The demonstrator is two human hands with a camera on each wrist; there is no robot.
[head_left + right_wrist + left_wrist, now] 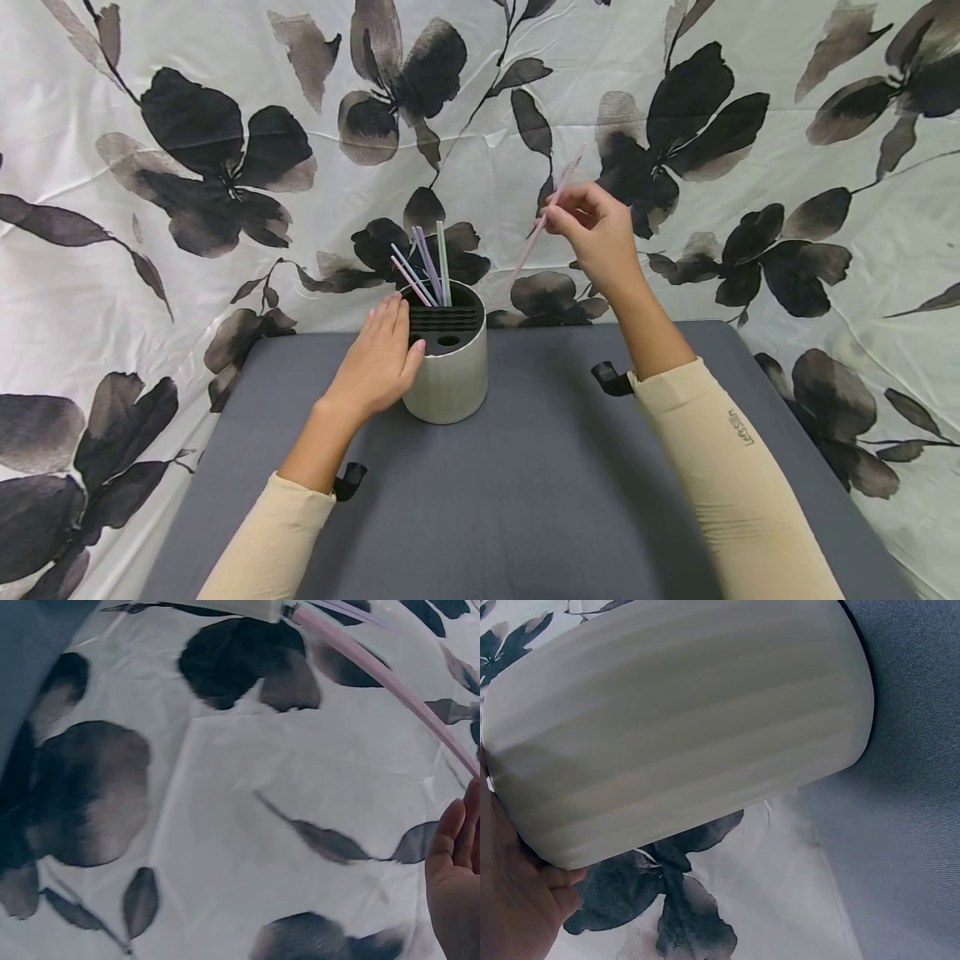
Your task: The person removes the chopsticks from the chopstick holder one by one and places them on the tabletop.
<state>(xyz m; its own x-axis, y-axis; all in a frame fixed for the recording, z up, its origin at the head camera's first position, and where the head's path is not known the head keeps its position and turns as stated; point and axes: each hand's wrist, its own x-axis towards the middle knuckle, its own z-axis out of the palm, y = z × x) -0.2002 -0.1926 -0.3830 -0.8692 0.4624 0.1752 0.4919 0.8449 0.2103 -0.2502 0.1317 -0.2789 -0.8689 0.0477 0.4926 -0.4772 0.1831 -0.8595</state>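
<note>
The left sleeve [262,546] and right sleeve [738,483] are plain cream, the latter bearing dark lettering [741,427]; a black fitting [349,482] protrudes at each cuff [306,490].

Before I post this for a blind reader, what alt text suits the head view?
A right hand pinches a pink straw in midair; the left hand touches a pale holder of straws on a grey table before a floral cloth.

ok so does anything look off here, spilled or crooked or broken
Nothing stands out. The holder stands upright on the table, the left hand against it. The straws inside lean slightly, which is normal for loose straws. The right hand holds a pink straw clear of the holder. I see no spill or damage.
</note>
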